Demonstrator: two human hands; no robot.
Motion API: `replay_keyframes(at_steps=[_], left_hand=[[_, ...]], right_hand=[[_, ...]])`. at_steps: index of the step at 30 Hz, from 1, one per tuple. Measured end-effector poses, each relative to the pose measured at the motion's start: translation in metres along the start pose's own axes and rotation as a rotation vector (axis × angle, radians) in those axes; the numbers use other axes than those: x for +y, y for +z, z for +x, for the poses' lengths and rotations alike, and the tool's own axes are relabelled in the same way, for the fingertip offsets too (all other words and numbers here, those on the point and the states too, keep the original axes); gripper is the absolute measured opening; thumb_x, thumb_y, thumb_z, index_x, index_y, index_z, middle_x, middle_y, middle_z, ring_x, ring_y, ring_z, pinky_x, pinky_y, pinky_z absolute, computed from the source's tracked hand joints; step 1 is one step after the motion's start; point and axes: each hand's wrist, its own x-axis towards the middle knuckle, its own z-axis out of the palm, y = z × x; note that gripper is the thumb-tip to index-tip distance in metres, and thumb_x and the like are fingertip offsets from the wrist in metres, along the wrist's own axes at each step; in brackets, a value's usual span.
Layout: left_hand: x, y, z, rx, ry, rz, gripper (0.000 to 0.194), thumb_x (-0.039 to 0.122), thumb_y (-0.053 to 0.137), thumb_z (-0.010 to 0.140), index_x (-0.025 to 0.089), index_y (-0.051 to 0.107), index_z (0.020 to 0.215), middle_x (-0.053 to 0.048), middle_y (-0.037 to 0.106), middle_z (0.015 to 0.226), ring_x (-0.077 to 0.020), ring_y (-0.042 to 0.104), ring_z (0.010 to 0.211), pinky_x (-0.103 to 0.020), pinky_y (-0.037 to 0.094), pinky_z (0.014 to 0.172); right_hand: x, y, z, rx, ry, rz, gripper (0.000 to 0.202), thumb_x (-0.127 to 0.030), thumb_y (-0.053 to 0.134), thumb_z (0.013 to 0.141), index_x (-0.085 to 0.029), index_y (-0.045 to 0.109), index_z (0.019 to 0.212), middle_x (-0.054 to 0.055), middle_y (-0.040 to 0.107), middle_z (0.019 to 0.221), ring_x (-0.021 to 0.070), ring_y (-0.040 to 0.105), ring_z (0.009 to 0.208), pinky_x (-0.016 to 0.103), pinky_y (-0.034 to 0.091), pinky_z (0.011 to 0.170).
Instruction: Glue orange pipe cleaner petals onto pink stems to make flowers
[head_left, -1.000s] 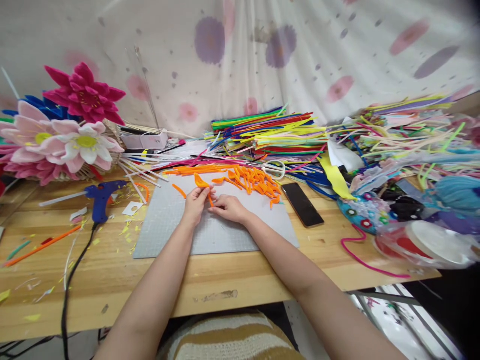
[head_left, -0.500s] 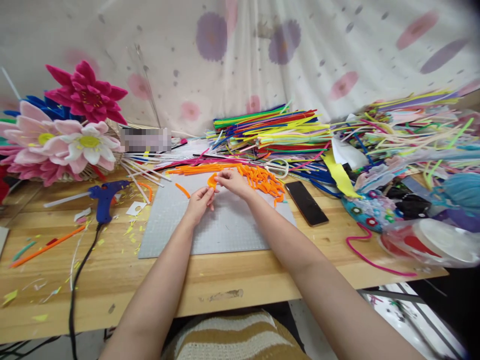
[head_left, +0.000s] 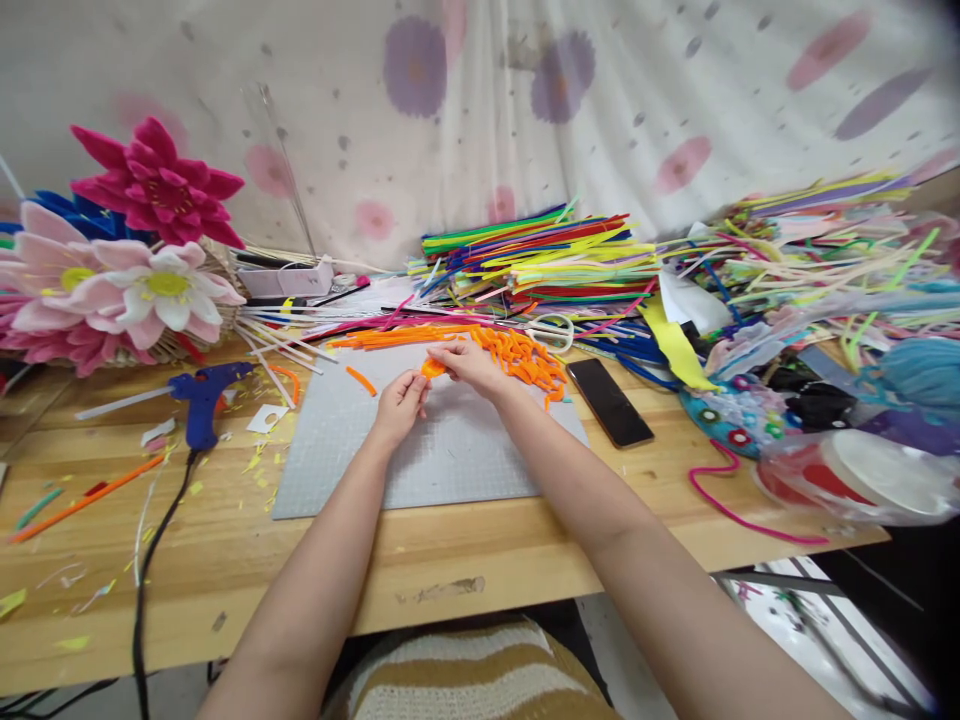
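Both hands pinch one orange pipe cleaner piece [head_left: 432, 369] above the grey cutting mat [head_left: 450, 460]. My left hand [head_left: 402, 405] holds its near left side between thumb and fingers. From the right, my right hand [head_left: 466, 364] grips the other side with its fingertips. The piece looks bent into a small rounded shape, its details partly covered by fingers. Just behind my right hand lies a heap of bent orange pipe cleaner pieces [head_left: 532, 358]. Straight orange pipe cleaners [head_left: 390, 338] lie along the mat's far edge, and a short orange piece [head_left: 361, 381] rests left of my hands.
A blue glue gun [head_left: 204, 405] with a black cord lies on the left, near felt-like flowers [head_left: 161, 190]. A phone [head_left: 611, 402] is right of the mat. White-handled scissors [head_left: 553, 332] and bundled coloured pipe cleaners [head_left: 540, 255] are behind; a plastic-wrapped tub [head_left: 885, 475] stands right.
My right hand has shifted slightly, and the orange piece between the hands now looks more compact. The whole view has moved a little; things on the table stay where they were.
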Motion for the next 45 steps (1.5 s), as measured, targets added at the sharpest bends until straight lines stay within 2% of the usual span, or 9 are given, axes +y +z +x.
replay_keyframes(at_steps=[4,11,14,20,24,31,37,41,45], left_hand=[[0.001,-0.002,-0.001,-0.120,-0.062,-0.053,0.035,0.051,0.052,0.073,0.017,0.050,0.064,0.007,0.036,0.047,-0.0051,0.031,0.039,-0.019,0.039,0.040],[0.001,-0.010,-0.002,-0.409,-0.224,-0.180,0.036,0.049,0.054,0.072,0.016,0.047,0.060,0.007,0.035,0.044,-0.0039,0.028,0.037,-0.020,0.040,0.041],[0.003,-0.012,-0.002,-0.430,-0.255,-0.252,0.035,0.048,0.055,0.073,0.016,0.047,0.061,0.007,0.035,0.045,-0.0035,0.028,0.036,-0.020,0.040,0.040],[0.004,-0.006,-0.001,-0.253,-0.248,-0.230,0.034,0.048,0.059,0.068,0.015,0.054,0.075,0.002,0.051,0.059,-0.0082,0.049,0.051,-0.024,0.046,0.052],[-0.004,-0.008,0.005,0.084,-0.006,0.001,0.028,0.043,0.052,0.074,0.016,0.055,0.080,-0.002,0.060,0.072,-0.0118,0.056,0.067,-0.028,0.046,0.070],[-0.024,-0.019,0.011,0.374,0.230,0.763,0.020,0.025,0.056,0.072,0.017,0.059,0.090,-0.011,0.061,0.096,-0.0240,0.051,0.097,-0.041,0.036,0.091],[-0.014,-0.015,-0.001,0.586,0.398,0.789,0.019,0.021,0.049,0.077,0.016,0.054,0.096,-0.010,0.057,0.095,-0.0218,0.049,0.097,-0.040,0.036,0.090],[0.000,0.010,-0.009,0.458,0.489,0.621,0.023,0.019,0.047,0.078,0.017,0.050,0.100,-0.009,0.053,0.098,-0.0165,0.051,0.088,-0.034,0.043,0.082],[0.010,0.063,-0.020,0.070,0.358,0.389,0.021,0.022,0.049,0.077,0.018,0.051,0.098,-0.006,0.056,0.096,-0.0150,0.054,0.085,-0.029,0.046,0.074]], right_hand=[[0.004,-0.001,0.004,-0.047,-0.053,-0.070,0.043,-0.054,0.049,0.071,-0.012,0.058,0.065,-0.001,0.052,0.061,0.0075,0.044,0.057,0.021,0.033,0.056],[-0.004,-0.004,0.003,-0.303,-0.040,-0.063,0.043,-0.054,0.050,0.071,-0.013,0.051,0.058,-0.004,0.041,0.053,0.0053,0.035,0.050,0.021,0.027,0.050],[-0.010,-0.006,0.001,-0.334,-0.039,-0.063,0.043,-0.054,0.051,0.070,-0.013,0.049,0.057,-0.005,0.040,0.053,0.0051,0.034,0.050,0.021,0.027,0.050],[-0.008,-0.006,0.002,-0.172,-0.045,-0.020,0.040,-0.053,0.052,0.070,-0.014,0.052,0.063,-0.003,0.046,0.058,0.0070,0.040,0.056,0.021,0.032,0.055],[0.007,-0.003,0.001,0.053,-0.019,0.070,0.042,-0.056,0.045,0.073,-0.015,0.052,0.067,-0.004,0.041,0.055,0.0062,0.036,0.050,0.021,0.029,0.050],[0.044,-0.004,-0.018,0.238,0.023,-0.010,0.041,-0.054,0.044,0.075,-0.015,0.058,0.072,-0.005,0.037,0.051,0.0069,0.033,0.048,0.021,0.026,0.048],[0.053,-0.001,-0.023,0.275,0.001,-0.037,0.037,-0.049,0.045,0.076,-0.015,0.060,0.074,-0.004,0.042,0.055,0.0072,0.037,0.051,0.020,0.030,0.051],[0.054,0.001,-0.022,0.300,-0.034,-0.066,0.033,-0.046,0.046,0.076,-0.016,0.059,0.070,-0.003,0.048,0.059,0.0090,0.043,0.058,0.021,0.034,0.058],[0.058,-0.005,-0.025,0.366,0.004,0.139,0.032,-0.047,0.047,0.075,-0.018,0.057,0.070,-0.001,0.052,0.063,0.0105,0.046,0.063,0.022,0.036,0.060]])
